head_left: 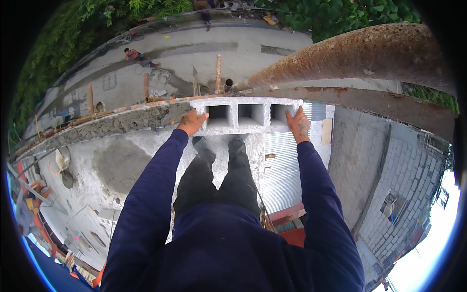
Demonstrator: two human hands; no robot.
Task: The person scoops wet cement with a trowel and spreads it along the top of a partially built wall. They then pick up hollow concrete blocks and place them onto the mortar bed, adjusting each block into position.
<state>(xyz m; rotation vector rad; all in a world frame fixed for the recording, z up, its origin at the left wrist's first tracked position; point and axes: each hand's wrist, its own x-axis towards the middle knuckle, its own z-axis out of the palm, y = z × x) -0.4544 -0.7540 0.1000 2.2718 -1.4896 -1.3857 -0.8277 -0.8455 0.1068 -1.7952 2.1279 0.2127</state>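
Hands grip opposite ends of the hollow concrete block (245,116) at upper centre: my left hand (192,121) on its left end, right hand (297,124) on its right, long axis running across the frame atop the mortared wall (121,124).

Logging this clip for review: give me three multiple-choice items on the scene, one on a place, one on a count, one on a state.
1. Where is the block?
A. On the wall top, at the end of the mortar bed
B. On the ground by the feet
C. On the rusty pipe

2. How many hollow cells show in the block?
A. One
B. Three
C. Five

3. How do the hands meet the block?
A. Only one touches
B. Both hover clear
C. One grips each end

Key: 1 A, it sits on the wall line beside the wet mortar. 2 B, three square openings show. 3 C, left hand and right hand clasp opposite ends.
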